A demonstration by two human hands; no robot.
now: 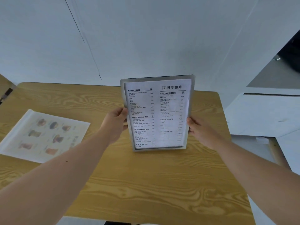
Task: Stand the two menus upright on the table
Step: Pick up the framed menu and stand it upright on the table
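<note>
- Head view: wooden table (146, 184) with pale grain fills the lower frame, set against a plain grey-white wall (146, 38) at 12 o'clock.
- Text menu (158, 113) in a clear frame, held upright near the table's middle, printed face toward the camera; headings legible as COFFEE, SPECIAL, FRUIT DRINKS, COLD DRINKS, GREEN TEA, WHITE TEA. Lower edge close to the tabletop; contact with it cannot be told.
- Left hand (114, 123) at 9 o'clock of the text menu, closed on its left edge, thumb over the front, fingers behind the frame.
- Right hand (198, 129) at 3 o'clock of the text menu, gripping its right edge, thumb toward the front rim, remaining fingers hidden behind.
- Picture menu (43, 136) lying flat on the table at 9 o'clock of the held one, well apart from it, face up, showing rows of blurred brown drink images; untouched by either hand.
- White boards (263, 114) at 3 o'clock beyond the table's right edge, overlapping one another.
- Both bare forearms reach in from 7 and 5 o'clock.
</note>
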